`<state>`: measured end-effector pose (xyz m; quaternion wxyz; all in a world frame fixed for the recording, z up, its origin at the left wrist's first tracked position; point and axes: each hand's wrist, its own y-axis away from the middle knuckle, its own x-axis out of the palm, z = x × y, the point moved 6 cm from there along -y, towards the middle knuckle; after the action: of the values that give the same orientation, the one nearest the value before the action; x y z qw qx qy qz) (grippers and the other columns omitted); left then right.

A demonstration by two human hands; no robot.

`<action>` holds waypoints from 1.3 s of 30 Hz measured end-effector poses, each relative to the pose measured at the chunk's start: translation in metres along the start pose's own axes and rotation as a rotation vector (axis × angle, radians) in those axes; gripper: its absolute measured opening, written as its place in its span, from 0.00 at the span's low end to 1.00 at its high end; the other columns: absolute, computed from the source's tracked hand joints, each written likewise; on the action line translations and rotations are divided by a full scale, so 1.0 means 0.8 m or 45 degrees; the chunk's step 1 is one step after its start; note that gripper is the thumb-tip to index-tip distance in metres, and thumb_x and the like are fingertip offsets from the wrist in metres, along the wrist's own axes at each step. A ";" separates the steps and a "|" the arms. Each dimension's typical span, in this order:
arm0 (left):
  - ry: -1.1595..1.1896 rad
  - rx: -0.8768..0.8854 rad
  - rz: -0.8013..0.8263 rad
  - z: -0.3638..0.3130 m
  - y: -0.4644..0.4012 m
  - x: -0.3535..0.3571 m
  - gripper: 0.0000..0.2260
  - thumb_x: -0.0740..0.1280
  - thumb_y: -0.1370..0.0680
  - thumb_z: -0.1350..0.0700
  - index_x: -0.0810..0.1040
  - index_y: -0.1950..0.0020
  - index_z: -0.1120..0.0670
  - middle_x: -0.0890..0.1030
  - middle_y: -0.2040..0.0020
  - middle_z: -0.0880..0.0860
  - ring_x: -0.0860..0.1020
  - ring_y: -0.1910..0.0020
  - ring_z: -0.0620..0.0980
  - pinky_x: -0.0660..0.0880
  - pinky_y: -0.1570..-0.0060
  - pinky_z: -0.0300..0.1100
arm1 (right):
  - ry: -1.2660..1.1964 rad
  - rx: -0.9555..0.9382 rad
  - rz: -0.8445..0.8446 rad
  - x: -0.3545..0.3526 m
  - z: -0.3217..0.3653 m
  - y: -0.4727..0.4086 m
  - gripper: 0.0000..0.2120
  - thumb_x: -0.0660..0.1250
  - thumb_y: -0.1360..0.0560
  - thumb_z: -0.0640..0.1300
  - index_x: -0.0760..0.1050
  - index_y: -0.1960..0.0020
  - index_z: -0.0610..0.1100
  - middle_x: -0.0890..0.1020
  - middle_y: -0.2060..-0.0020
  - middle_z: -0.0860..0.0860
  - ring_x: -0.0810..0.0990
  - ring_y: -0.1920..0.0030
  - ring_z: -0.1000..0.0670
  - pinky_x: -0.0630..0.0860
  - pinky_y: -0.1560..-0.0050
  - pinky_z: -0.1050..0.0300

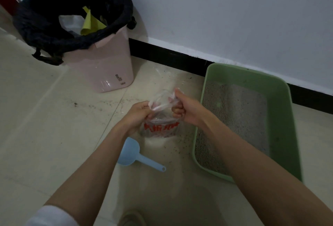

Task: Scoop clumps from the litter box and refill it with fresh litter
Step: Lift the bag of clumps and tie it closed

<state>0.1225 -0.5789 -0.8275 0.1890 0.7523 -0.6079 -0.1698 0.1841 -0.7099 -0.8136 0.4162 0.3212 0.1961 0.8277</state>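
A clear plastic bag [160, 128] with red print hangs low over the floor in the middle of the view. My left hand [138, 116] grips its left handle. My right hand [185, 108] grips the right handle, and the twisted handles stretch between both fists. The green litter box [281, 117] stands to the right against the wall, with grey litter [236, 123] spread across its bottom. A light blue scoop [133, 153] lies on the floor below the bag, its handle pointing right.
A pink bin [106, 63] lined with a black bag [45, 18] stands at the back left, holding yellow paper and white scraps. Loose litter grains dot the beige tiled floor [54, 126]. A black skirting board [171, 56] runs along the white wall.
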 end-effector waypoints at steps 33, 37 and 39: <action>1.044 -0.228 0.101 -0.010 -0.008 -0.010 0.11 0.66 0.30 0.60 0.77 0.48 0.56 0.81 0.56 0.52 0.80 0.62 0.47 0.75 0.52 0.41 | 0.563 -0.353 -0.312 -0.003 0.033 0.005 0.13 0.61 0.21 0.44 0.78 0.45 0.38 0.80 0.60 0.52 0.79 0.61 0.55 0.74 0.60 0.62; 1.243 -0.290 -0.022 -0.006 -0.010 -0.004 0.05 0.65 0.26 0.62 0.77 0.52 0.55 0.77 0.64 0.50 0.73 0.62 0.45 0.72 0.50 0.40 | 0.322 -0.304 -0.390 -0.002 0.026 0.002 0.11 0.58 0.21 0.41 0.78 0.48 0.39 0.81 0.57 0.48 0.79 0.54 0.50 0.76 0.50 0.57; 1.478 -0.300 -0.187 -0.004 -0.009 -0.009 0.05 0.61 0.22 0.64 0.75 0.52 0.57 0.74 0.66 0.52 0.74 0.61 0.47 0.71 0.44 0.44 | 0.025 -0.266 -0.517 -0.015 0.019 0.002 0.11 0.56 0.23 0.34 0.75 0.59 0.40 0.78 0.63 0.47 0.76 0.62 0.50 0.73 0.58 0.60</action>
<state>0.1285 -0.5704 -0.8281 0.5601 0.7362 -0.3287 0.1903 0.1995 -0.7194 -0.8061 0.6034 0.2221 0.1740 0.7459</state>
